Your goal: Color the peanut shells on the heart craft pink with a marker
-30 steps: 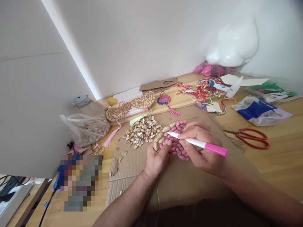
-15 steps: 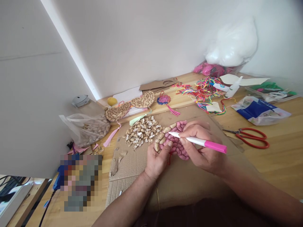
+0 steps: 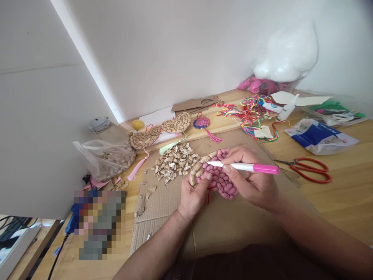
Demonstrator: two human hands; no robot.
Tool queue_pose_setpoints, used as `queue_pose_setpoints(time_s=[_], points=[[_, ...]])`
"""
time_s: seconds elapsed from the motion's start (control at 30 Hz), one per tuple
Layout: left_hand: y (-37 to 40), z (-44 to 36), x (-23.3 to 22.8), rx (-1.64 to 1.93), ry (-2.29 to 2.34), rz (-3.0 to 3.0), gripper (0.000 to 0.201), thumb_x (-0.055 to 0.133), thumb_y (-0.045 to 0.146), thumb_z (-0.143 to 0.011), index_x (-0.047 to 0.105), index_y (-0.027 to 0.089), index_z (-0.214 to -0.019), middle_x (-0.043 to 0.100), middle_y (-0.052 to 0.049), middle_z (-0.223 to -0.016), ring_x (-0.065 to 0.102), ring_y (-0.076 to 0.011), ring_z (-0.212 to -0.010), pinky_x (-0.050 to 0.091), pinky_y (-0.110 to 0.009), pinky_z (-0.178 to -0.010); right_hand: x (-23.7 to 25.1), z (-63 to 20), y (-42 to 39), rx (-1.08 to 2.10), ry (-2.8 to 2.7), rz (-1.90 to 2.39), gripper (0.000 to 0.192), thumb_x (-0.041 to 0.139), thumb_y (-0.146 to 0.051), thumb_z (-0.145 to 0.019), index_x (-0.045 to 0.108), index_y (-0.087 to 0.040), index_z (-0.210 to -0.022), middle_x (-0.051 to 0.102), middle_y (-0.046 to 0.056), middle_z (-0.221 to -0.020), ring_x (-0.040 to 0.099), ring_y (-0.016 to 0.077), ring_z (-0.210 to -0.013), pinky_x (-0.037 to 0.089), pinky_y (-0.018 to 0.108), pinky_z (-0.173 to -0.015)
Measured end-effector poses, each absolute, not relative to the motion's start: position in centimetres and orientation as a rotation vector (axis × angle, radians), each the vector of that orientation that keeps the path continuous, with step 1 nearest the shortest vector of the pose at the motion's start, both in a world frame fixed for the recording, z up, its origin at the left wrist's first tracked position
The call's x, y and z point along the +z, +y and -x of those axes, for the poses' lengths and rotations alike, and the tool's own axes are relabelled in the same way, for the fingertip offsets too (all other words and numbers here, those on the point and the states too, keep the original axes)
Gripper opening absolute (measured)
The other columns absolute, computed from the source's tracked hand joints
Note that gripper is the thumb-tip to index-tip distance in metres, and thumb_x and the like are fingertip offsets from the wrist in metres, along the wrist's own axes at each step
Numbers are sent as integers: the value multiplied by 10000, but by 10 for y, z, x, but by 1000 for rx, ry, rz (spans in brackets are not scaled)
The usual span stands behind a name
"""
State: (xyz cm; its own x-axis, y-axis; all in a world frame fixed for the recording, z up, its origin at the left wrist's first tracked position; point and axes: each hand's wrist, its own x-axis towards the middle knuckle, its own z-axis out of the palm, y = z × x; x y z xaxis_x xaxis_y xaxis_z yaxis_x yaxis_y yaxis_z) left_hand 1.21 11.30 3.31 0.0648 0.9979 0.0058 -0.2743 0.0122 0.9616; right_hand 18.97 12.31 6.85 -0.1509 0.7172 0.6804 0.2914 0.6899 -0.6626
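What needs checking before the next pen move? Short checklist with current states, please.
1. Marker gripped: ok. The right hand holds the pink-ended marker, tip toward the work.
2. Work steadied: ok. The left hand grips the peanut-shell piece at its near left side.
3. Tip on a shell: cannot tell. It is at the pink-tan border, but touching or just above is unclear.
4. Shells all pink: not ok. Tan shells show along the left edge.
5. Piece apart from the loose shell pile: cannot tell. They adjoin in this view.
6. Scissors apart from both hands: ok. They lie off to the right.
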Motion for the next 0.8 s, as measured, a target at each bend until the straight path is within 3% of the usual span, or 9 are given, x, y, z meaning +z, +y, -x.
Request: queue_pose_setpoints(time_s=[0.3,0.8], points=[[115,-13,37,1269,978,-859,428,894,481,-702,767,98,-843,762,-83,-722,713,-165,-588,619,-265,-579,79,-189,121,285,-1721,801,102,635,-202,-925,652,-282,-985,699,53,-890,663,279,-945,535,497,-881],[113,-13,35,1229,915,-751,372,896,421,-704,752,108,-846,743,-64,-699,704,-161,-591,581,-231,-502,76,-187,125,466,-1709,747,85,619,-215,-961,667,-266,-1008,719,51,-965,687,241,-993,542,462,-982]])
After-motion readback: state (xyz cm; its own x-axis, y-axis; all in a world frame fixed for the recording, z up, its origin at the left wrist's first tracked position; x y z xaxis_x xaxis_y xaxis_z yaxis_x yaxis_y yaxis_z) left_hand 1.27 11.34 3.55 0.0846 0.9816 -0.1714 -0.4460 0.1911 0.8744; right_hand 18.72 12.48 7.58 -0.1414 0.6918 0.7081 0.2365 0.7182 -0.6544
